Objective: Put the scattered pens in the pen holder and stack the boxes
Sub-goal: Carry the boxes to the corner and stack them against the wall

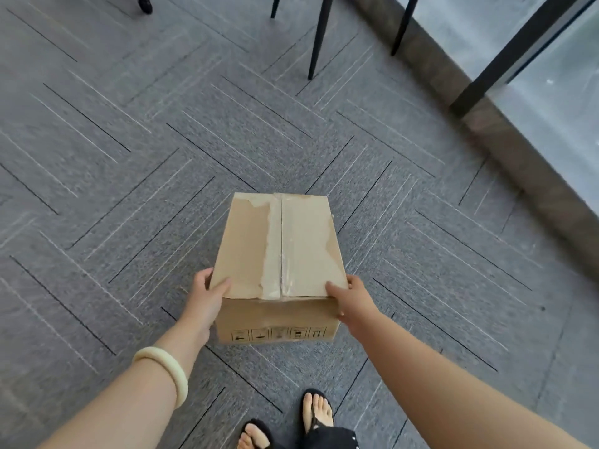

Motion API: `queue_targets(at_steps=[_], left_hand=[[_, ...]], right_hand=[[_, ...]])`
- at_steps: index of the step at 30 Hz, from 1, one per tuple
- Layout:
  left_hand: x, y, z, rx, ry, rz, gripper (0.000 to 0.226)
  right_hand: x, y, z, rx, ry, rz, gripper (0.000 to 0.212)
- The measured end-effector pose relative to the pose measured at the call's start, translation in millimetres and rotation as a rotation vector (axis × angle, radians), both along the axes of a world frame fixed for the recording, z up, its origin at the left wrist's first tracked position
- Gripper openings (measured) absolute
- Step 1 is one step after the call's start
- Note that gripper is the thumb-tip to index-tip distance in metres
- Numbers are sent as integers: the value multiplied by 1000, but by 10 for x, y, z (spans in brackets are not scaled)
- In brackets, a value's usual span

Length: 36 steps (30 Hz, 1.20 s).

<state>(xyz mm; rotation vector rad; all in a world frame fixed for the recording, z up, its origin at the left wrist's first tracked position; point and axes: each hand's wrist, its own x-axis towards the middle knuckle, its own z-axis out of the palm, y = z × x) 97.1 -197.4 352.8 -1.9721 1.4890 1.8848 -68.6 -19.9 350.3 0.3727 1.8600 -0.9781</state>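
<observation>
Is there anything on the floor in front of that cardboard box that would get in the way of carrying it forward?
Nothing visible on the carpet directly ahead. The left hand and right hand grip the cardboard box at its near corners. Black furniture legs stand farther ahead, and a glass wall runs along the right. No second box is in view.

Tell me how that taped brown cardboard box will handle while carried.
The taped brown cardboard box probably stays stiff: flaps sealed, sides flat. Likely manageable weight, since the left hand and right hand just clasp its near corners. Its blocky shape shouldn't roll.
</observation>
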Motion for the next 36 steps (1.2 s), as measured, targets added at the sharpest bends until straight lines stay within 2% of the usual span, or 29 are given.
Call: queue_targets(at_steps=[7,11,17,22,27,36], left_hand=[[-585,447,2016,-62,120,-123,48],[-874,734,3029,-95,185,-290,51],[-1172,1296,3871,-80,257,-565,57],[-1365,2125,4548,-72,345,-809,58],[-1588,3267,5130,-83,437,-1066,44],[-1898,5893,5610,-13,511,-1466,45]], right_hand=[[-337,566,1991,-120,82,-183,55],[-389,1082,2977,-149,159,-265,52],[-241,1945,3875,-130,281,-454,49],[78,2905,4535,-114,366,-607,51],[423,3932,5110,-77,482,-792,46],[1052,6243,5600,63,543,-1155,43]])
